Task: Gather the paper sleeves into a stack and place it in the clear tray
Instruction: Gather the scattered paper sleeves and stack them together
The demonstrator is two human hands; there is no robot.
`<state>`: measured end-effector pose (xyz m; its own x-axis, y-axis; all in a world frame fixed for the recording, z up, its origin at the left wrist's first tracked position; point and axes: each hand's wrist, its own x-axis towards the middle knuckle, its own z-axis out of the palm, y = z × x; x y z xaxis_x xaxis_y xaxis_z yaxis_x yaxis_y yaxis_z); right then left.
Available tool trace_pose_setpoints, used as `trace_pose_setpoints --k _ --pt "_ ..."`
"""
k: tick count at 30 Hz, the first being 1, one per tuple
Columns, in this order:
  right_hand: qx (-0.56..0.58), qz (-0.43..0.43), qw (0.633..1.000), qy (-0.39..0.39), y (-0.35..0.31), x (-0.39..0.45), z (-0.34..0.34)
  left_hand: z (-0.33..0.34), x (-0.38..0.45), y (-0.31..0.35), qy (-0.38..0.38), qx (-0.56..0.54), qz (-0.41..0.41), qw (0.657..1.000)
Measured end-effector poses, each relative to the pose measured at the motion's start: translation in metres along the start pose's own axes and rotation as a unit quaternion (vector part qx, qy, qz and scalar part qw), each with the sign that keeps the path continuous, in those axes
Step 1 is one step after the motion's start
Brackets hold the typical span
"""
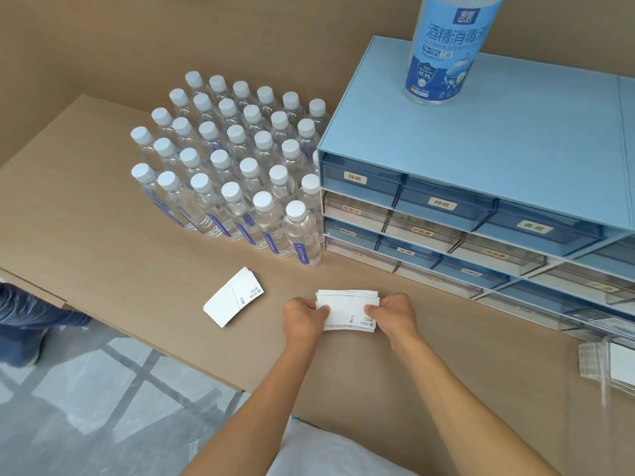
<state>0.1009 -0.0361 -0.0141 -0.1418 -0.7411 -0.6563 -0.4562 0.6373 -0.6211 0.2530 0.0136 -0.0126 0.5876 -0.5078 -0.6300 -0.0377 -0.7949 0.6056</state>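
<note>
A stack of white paper sleeves (345, 305) rests on the tan table between my two hands. My left hand (302, 316) pinches its left end and my right hand (391, 312) pinches its right end, thumbs on top. The edges of the stack are slightly fanned. A second, smaller pile of white paper sleeves (232, 297) lies loose on the table to the left, apart from both hands. The clear tray (592, 364) sits at the far right edge of the view, partly cut off, with something white inside.
Several clear water bottles (233, 173) with white caps stand in rows at the back. A blue drawer cabinet (481, 187) with a disinfectant bottle (446, 49) on top fills the right. The table's front edge (171, 352) drops to the floor on the left, where someone's jeans leg (24, 314) shows.
</note>
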Motion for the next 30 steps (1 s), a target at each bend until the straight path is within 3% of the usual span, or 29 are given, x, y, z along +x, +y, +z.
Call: trace_pose_setpoints --k 7,19,30 --pt "-0.018 0.023 0.999 0.040 -0.007 0.005 0.007 0.001 0.013 0.010 -0.016 0.059 -0.017 0.998" --pt "-0.011 0.028 0.998 0.049 -0.002 0.005 0.009 -0.003 0.022 0.004 -0.049 0.051 0.005 0.998" --pt "0.206 0.066 0.976 -0.019 0.018 -0.017 0.011 -0.017 0.025 -0.009 -0.151 -0.030 0.018 0.988"
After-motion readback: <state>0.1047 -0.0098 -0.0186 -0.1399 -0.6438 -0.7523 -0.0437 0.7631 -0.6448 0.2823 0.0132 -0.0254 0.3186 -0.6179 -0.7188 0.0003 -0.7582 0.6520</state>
